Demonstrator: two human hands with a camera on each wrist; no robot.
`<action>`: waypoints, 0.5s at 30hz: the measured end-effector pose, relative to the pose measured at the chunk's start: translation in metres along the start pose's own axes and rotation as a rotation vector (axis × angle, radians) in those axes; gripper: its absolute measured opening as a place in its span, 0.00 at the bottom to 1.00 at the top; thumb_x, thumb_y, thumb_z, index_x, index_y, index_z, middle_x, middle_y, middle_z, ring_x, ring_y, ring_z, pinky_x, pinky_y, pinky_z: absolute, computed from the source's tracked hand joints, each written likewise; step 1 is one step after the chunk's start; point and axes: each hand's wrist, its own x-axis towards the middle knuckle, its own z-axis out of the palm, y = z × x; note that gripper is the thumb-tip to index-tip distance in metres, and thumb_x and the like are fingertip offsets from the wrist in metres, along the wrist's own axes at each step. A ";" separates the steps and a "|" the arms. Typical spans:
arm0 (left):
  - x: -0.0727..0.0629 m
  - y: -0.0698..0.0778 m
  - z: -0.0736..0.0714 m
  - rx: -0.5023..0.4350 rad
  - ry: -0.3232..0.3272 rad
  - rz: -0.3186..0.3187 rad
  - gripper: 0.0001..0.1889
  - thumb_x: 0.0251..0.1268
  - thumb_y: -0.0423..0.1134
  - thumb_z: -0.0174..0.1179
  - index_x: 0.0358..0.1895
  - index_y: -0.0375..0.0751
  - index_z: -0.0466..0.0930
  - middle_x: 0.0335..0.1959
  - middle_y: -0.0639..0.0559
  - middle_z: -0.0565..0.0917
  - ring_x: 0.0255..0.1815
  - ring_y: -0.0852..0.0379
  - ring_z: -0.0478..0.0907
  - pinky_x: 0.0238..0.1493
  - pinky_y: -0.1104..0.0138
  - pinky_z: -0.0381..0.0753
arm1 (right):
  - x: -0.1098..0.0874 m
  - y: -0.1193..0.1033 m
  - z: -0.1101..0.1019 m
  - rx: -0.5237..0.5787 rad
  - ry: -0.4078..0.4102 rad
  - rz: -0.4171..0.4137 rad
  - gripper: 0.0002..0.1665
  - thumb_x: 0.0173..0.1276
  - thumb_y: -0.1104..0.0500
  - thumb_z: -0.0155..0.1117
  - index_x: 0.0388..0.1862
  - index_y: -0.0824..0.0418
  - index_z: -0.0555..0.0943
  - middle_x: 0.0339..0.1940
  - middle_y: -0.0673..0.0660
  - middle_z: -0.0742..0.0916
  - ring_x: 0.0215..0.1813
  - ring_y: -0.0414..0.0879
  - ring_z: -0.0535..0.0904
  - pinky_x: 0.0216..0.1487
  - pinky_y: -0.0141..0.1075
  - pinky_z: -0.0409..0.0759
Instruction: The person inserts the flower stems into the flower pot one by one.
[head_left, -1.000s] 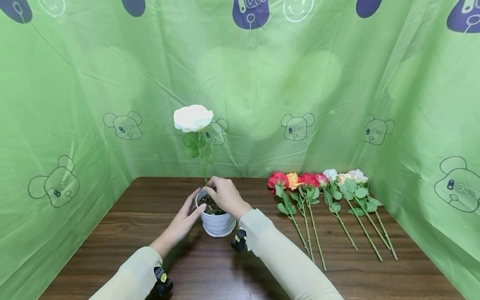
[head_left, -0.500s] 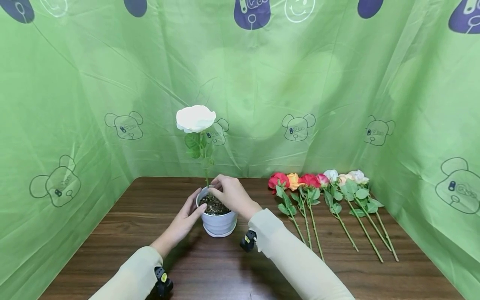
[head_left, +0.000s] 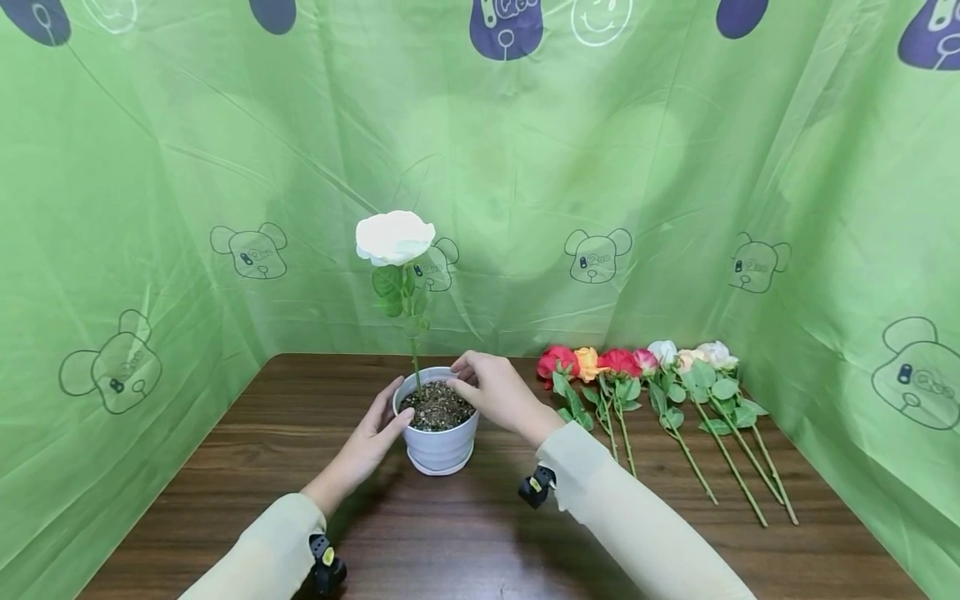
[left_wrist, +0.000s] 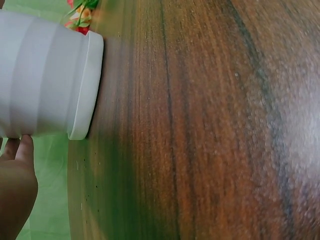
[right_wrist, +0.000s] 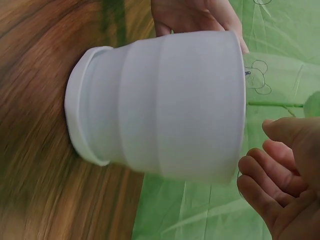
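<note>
A white flower pot (head_left: 439,447) filled with dark soil (head_left: 437,406) stands on its saucer. From the soil rises a white artificial rose (head_left: 395,237), its green stem (head_left: 416,358) near the back left of the pot. My left hand (head_left: 367,433) holds the pot's left side, thumb at the front rim and fingers along the side. The right hand (head_left: 501,392) hovers at the right rim, fingers loosely bent with nothing between them. In the right wrist view, that same hand (right_wrist: 285,175) is just beside the pot's rim, thumb apart from the fingers.
On the right of the wooden table (head_left: 285,450) lie several artificial roses, among them a red rose (head_left: 557,361), an orange rose (head_left: 588,362) and a white rose (head_left: 716,354), stems toward the front. A green printed curtain (head_left: 510,183) surrounds the table.
My right hand has let go near the base of the rose stem and drawn back to the right, uncovering the soil. The left hand has stayed at the pot; the rose stands by itself.
</note>
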 end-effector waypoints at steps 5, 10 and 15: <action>0.000 0.000 0.000 0.009 0.002 -0.001 0.34 0.79 0.39 0.52 0.80 0.41 0.48 0.77 0.35 0.57 0.76 0.43 0.56 0.70 0.65 0.60 | -0.012 0.008 -0.011 0.015 0.006 0.013 0.11 0.71 0.57 0.68 0.47 0.61 0.83 0.37 0.49 0.87 0.37 0.39 0.83 0.43 0.35 0.82; 0.000 0.001 0.000 0.012 0.000 -0.001 0.33 0.80 0.39 0.52 0.80 0.42 0.48 0.77 0.35 0.57 0.76 0.43 0.56 0.71 0.60 0.59 | -0.025 0.017 -0.019 0.017 0.020 0.007 0.09 0.70 0.59 0.68 0.45 0.62 0.83 0.36 0.48 0.87 0.37 0.39 0.83 0.42 0.37 0.83; -0.001 0.001 0.000 0.010 -0.001 0.002 0.34 0.79 0.39 0.52 0.80 0.39 0.47 0.77 0.35 0.58 0.76 0.42 0.57 0.67 0.71 0.63 | -0.042 0.033 -0.029 -0.002 0.025 -0.002 0.09 0.69 0.59 0.69 0.45 0.60 0.84 0.37 0.49 0.87 0.37 0.39 0.83 0.43 0.39 0.84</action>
